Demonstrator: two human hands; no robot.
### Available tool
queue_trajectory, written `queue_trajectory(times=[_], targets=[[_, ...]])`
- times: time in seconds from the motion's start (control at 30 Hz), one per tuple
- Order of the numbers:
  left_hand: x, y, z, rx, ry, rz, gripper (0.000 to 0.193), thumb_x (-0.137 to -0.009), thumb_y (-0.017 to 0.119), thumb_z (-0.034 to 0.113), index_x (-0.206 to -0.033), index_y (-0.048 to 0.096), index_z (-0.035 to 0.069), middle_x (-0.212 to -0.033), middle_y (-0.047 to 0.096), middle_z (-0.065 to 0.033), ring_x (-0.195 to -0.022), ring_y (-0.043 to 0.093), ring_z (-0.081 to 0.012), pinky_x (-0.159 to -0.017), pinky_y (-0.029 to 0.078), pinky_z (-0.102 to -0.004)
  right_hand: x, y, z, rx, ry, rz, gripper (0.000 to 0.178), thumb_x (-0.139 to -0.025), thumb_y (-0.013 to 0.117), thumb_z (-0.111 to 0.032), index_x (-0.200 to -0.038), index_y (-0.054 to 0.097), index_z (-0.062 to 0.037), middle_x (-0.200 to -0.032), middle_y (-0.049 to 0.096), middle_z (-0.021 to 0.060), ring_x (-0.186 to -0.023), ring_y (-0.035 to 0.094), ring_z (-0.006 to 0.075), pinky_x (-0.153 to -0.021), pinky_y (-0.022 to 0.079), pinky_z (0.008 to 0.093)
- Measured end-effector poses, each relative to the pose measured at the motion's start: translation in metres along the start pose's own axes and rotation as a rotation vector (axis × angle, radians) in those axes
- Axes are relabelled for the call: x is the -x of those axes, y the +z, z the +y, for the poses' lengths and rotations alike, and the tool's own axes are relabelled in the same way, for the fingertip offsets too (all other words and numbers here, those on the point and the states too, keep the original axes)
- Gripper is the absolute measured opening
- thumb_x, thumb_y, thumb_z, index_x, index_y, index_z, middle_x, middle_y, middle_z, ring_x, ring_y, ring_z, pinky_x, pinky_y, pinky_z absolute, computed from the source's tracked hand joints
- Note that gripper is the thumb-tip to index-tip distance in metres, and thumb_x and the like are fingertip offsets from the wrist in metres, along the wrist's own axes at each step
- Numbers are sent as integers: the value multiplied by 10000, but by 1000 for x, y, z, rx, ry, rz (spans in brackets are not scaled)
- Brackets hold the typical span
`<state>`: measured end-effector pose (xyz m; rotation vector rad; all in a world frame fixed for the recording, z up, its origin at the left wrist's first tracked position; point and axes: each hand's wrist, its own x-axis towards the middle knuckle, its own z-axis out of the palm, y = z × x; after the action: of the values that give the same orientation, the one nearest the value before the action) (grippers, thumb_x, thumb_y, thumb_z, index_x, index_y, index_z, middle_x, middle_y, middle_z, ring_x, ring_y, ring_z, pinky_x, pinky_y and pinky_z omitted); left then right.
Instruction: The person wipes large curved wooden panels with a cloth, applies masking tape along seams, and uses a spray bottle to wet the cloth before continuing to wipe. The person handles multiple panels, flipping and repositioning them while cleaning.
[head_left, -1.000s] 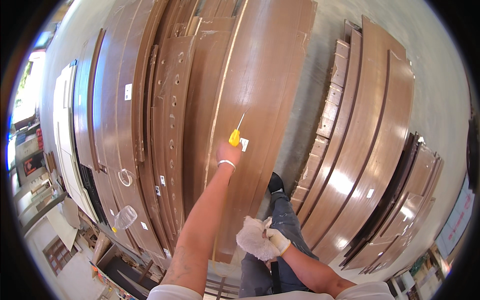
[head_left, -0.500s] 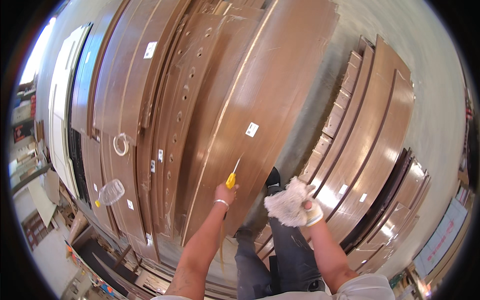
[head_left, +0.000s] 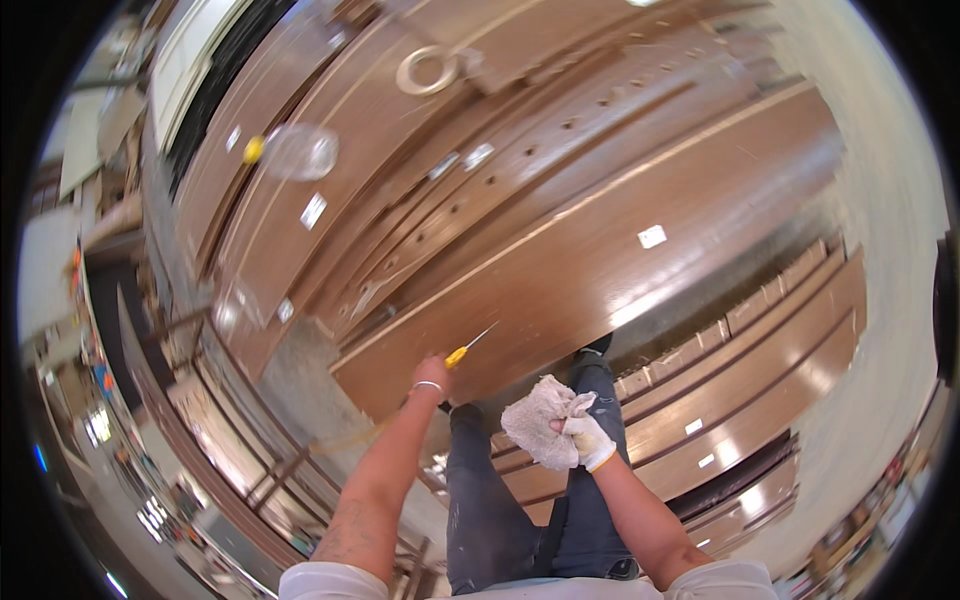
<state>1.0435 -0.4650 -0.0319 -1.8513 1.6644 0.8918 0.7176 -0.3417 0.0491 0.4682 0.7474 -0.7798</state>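
Note:
My left hand [head_left: 430,374], bare with a pale band at the wrist, is closed round a yellow air blow gun [head_left: 457,357]. Its thin metal nozzle points up and right over the near end of a long brown wood panel [head_left: 560,285]. A yellowish hose [head_left: 345,440] trails from behind that hand, blurred. My right hand [head_left: 588,442] wears a white glove and grips a bunched, pale fluffy rag [head_left: 538,420] in front of my legs, apart from the panel. A white label [head_left: 652,237] is stuck on the panel.
More stacked brown panels lie left, carrying a tape roll [head_left: 427,71] and a clear plastic bottle [head_left: 300,152] with a yellow cap. Another panel stack [head_left: 740,370] lies to the right. A brown metal frame [head_left: 280,475] stands at lower left.
My view has swung left, so the panels appear turned clockwise. The tape roll and bottle show higher and larger. Both hands keep their holds; the rag looks more bunched.

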Motion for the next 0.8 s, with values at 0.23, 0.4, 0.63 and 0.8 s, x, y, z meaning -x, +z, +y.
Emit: queue_trajectory(times=[0.23,0.4,0.63,0.8], targets=[[63,72,-252,-81,-156,-184,256,-918,729,261,-1134,759,127,-1077,763,-171,-1014,729,-382,-886,587,-495,-52,-8,65,494,58,257,522,-858,633,59,-1361,531,-35,-1252,664,131,-1159,669,280,-999,571,418],[87,99,-328,74,-140,-212,255,-936,715,277,-1155,735,146,-1089,758,-142,-1039,716,-370,-878,567,-508,-76,-6,97,668,159,539,468,-880,574,65,-1337,541,-27,-1202,681,137,-1149,687,326,-996,578,486],[84,140,-449,-133,-298,-160,250,-958,660,316,-1165,740,202,-1157,755,-46,-1172,678,-255,-1103,406,-570,-126,10,170,732,245,541,393,-873,586,87,-1242,560,-46,-1154,685,136,-1074,711,338,-961,597,516],[65,174,-535,-268,-382,-87,326,-1011,507,216,-1234,739,162,-1321,693,-64,-1435,490,-266,-1240,210,-639,-188,-7,186,1295,-41,657,224,-874,583,26,-1083,598,-54,-992,649,4,-900,659,192,-819,551,321]])
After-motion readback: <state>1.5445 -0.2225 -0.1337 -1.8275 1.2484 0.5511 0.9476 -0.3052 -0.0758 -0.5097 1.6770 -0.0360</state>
